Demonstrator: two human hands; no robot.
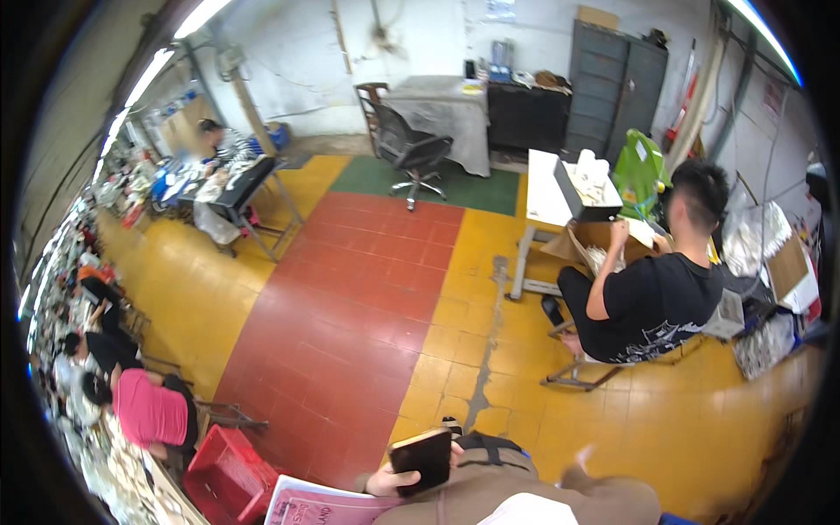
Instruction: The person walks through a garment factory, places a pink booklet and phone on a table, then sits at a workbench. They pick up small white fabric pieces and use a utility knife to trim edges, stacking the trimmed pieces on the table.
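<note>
My left hand (392, 480) is at the bottom edge, over my lap in brown trousers (490, 490). It grips a dark, flat rectangular object (422, 458), like a phone or small case, with the thumb on its face and the fingertips round its far side. A small blurred pale shape (582, 456) at the lower right may be the fingers of my right hand; too little shows to tell its state. A pink printed sheet (315, 506) lies just left of my left hand, and something white (525, 512) rests on my lap.
A person in a black T-shirt (656, 302) sits on a bench at the right, beside a white table (544, 197) and a cardboard box (604, 238). A red crate (226, 477) and a person in pink (144, 407) are at the lower left. An office chair (411, 153) stands far off.
</note>
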